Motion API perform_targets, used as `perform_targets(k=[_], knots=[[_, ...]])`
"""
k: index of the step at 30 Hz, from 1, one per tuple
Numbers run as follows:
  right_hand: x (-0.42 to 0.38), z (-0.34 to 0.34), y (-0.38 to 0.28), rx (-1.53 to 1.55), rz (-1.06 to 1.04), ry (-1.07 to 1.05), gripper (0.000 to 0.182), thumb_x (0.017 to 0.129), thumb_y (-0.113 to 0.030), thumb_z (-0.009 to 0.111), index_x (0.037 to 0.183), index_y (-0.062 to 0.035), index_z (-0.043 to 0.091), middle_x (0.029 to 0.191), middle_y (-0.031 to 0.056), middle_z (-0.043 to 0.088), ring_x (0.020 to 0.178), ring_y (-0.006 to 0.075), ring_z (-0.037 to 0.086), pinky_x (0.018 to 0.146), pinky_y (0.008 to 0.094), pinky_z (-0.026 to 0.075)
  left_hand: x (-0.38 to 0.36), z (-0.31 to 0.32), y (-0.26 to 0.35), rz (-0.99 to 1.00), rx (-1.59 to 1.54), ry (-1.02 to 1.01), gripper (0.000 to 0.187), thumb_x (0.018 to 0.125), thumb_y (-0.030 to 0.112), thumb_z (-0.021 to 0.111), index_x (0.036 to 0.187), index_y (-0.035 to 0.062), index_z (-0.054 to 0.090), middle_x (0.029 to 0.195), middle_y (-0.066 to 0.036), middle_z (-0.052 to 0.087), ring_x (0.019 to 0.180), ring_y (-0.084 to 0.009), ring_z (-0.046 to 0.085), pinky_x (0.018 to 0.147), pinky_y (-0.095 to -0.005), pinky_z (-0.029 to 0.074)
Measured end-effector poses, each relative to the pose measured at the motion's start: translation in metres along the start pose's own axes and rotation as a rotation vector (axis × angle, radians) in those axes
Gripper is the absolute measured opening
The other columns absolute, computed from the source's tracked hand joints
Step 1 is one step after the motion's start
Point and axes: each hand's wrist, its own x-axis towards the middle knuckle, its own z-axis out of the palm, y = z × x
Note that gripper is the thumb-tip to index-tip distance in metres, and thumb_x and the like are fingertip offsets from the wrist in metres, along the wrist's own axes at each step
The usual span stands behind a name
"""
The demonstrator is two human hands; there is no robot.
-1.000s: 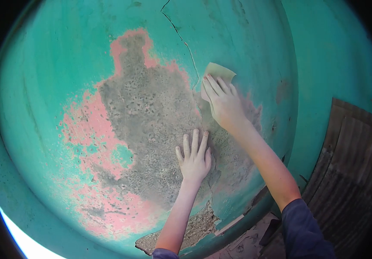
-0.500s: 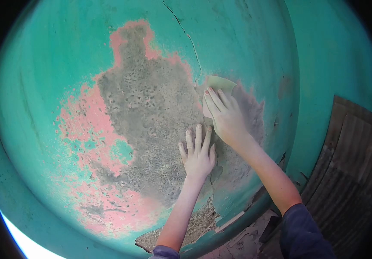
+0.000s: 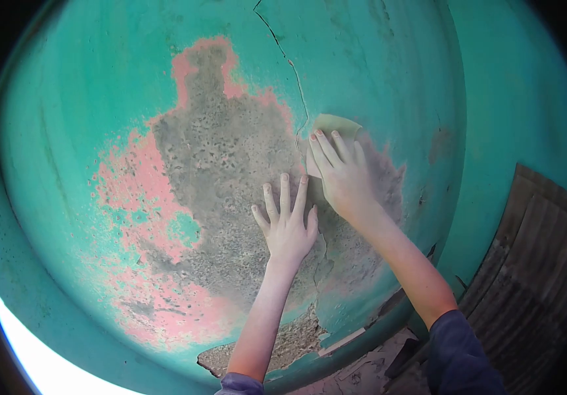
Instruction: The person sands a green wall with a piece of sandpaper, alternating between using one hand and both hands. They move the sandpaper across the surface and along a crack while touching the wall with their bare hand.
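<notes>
A green painted wall (image 3: pixel 375 52) fills the view, with a large worn patch (image 3: pixel 217 151) of bare grey plaster edged in pink. My left hand (image 3: pixel 288 227) lies on the lower middle of the grey area, fingers spread, holding nothing. Up and to its right, my right hand (image 3: pixel 342 174) presses a pale sheet of sandpaper (image 3: pixel 337 124) flat against the patch's right side. The sheet's top edge shows beyond the fingertips; the rest is under the hand. Whitish dust coats both hands and forearms.
A thin crack (image 3: pixel 290 62) runs down the wall from the top toward the sandpaper. Near the base, broken plaster (image 3: pixel 296 339) exposes rough material. Brown corrugated sheets (image 3: pixel 533 263) lean at the right. Bright light shows at the lower left.
My left hand has shifted left and slightly up across the grey plaster. My right hand stays at nearly the same spot with the sandpaper. The view has tilted a little.
</notes>
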Motion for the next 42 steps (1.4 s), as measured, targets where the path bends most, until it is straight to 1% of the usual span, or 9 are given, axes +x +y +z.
perform_targets(k=[5,9,15,20,24,30,34,36,42], knots=[[0.002,-0.005,0.002,0.026,0.014,-0.023,0.062,0.091,-0.013,0.056,0.152,-0.007,0.046,0.158,0.0075,0.043,0.144,0.0315,0.041,0.117,0.0573,0.028,-0.001,0.009,0.001,-0.035,0.059,-0.021,0.069,0.099,0.05,0.053,0.161,0.0352,0.029,0.17,-0.01,0.017,0.155,-0.0457,0.008,0.114,-0.0767,0.007],[-0.021,-0.002,0.001,0.026,0.013,-0.064,0.062,0.091,-0.012,0.056,0.152,-0.0064,0.045,0.158,0.0076,0.044,0.144,0.0317,0.04,0.118,0.0576,0.026,-0.002,0.01,0.0,-0.033,0.08,-0.04,0.068,0.099,0.051,0.053,0.161,0.0348,0.03,0.17,-0.01,0.017,0.155,-0.046,0.008,0.113,-0.0773,0.008],[0.027,-0.011,0.012,0.037,-0.006,-0.013,0.062,0.091,-0.012,0.056,0.152,-0.0068,0.045,0.158,0.0072,0.044,0.145,0.0313,0.039,0.119,0.0582,0.024,-0.001,0.011,0.004,-0.049,0.104,-0.011,0.068,0.098,0.052,0.053,0.161,0.0345,0.032,0.17,-0.01,0.018,0.155,-0.0459,0.008,0.113,-0.0772,0.008],[-0.013,-0.004,0.007,0.033,-0.035,-0.043,0.061,0.091,-0.011,0.056,0.151,-0.006,0.046,0.158,0.0074,0.043,0.145,0.0314,0.039,0.118,0.0577,0.025,-0.003,0.014,0.001,-0.033,0.123,0.003,0.069,0.098,0.054,0.052,0.161,0.0349,0.032,0.17,-0.01,0.019,0.155,-0.0454,0.008,0.114,-0.0767,0.007],[0.029,-0.013,0.014,0.022,-0.035,0.001,0.062,0.091,-0.01,0.056,0.152,-0.0068,0.045,0.159,0.0072,0.043,0.145,0.0312,0.039,0.118,0.0589,0.025,-0.003,0.014,0.002,-0.041,0.136,0.002,0.07,0.097,0.054,0.052,0.161,0.035,0.031,0.17,-0.009,0.018,0.155,-0.045,0.008,0.115,-0.0761,0.006],[-0.015,-0.006,0.015,0.019,-0.077,-0.065,0.062,0.091,-0.009,0.054,0.153,-0.0079,0.044,0.159,0.007,0.043,0.145,0.0313,0.039,0.118,0.0587,0.026,-0.006,0.013,0.004,-0.057,0.105,-0.013,0.072,0.096,0.054,0.054,0.161,0.0352,0.03,0.17,-0.009,0.018,0.155,-0.0449,0.008,0.115,-0.0749,0.006],[0.016,-0.006,0.016,0.032,-0.054,0.001,0.062,0.091,-0.009,0.054,0.153,-0.0081,0.044,0.159,0.0067,0.042,0.145,0.031,0.039,0.119,0.0589,0.025,-0.002,0.012,0.002,-0.041,0.113,-0.013,0.074,0.095,0.055,0.055,0.161,0.0343,0.03,0.17,-0.01,0.019,0.155,-0.0464,0.009,0.115,-0.0759,0.006],[0.027,-0.009,0.014,0.028,-0.051,0.006,0.064,0.089,-0.008,0.054,0.152,-0.006,0.044,0.158,0.0082,0.043,0.144,0.0326,0.04,0.116,0.0567,0.029,-0.002,0.013,0.004,-0.036,0.124,0.003,0.075,0.095,0.055,0.056,0.162,0.0337,0.029,0.17,-0.011,0.019,0.154,-0.0473,0.008,0.114,-0.0767,0.006],[-0.02,-0.003,0.007,0.053,-0.067,-0.013,0.062,0.09,-0.008,0.054,0.152,-0.0064,0.045,0.158,0.0073,0.044,0.144,0.0313,0.04,0.116,0.0563,0.029,-0.003,0.013,0.002,-0.029,0.148,-0.032,0.075,0.095,0.058,0.054,0.162,0.0325,0.029,0.17,-0.012,0.017,0.154,-0.048,0.007,0.114,-0.0767,0.004]])
